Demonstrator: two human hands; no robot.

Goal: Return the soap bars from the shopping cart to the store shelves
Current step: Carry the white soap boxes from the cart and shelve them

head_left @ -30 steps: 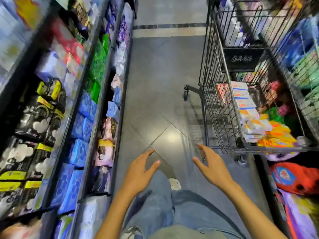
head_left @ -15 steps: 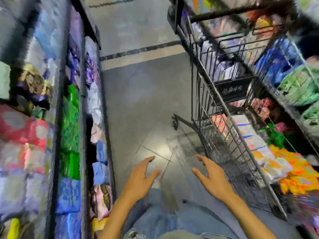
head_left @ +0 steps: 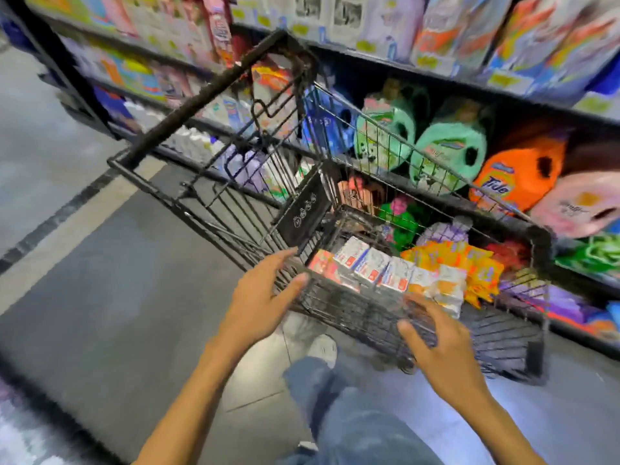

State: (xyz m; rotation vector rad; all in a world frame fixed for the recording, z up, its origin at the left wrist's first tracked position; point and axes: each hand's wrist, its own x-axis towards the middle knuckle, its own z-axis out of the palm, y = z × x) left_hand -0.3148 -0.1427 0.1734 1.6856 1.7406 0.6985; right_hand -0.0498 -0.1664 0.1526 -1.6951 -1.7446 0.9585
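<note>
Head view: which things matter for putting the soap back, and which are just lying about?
Job: soap bars, shopping cart, store shelf, left hand, right hand.
Just there: orange Tide jug, green jugs, floor.

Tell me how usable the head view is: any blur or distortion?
Head view: motion blur smears the shelves and the shopping cart wire; print on the soap bars is unreadable; only the orange Tide bottle is legible; wide-angle bends shelf lines; left hand and right hand look sharpest.
</note>
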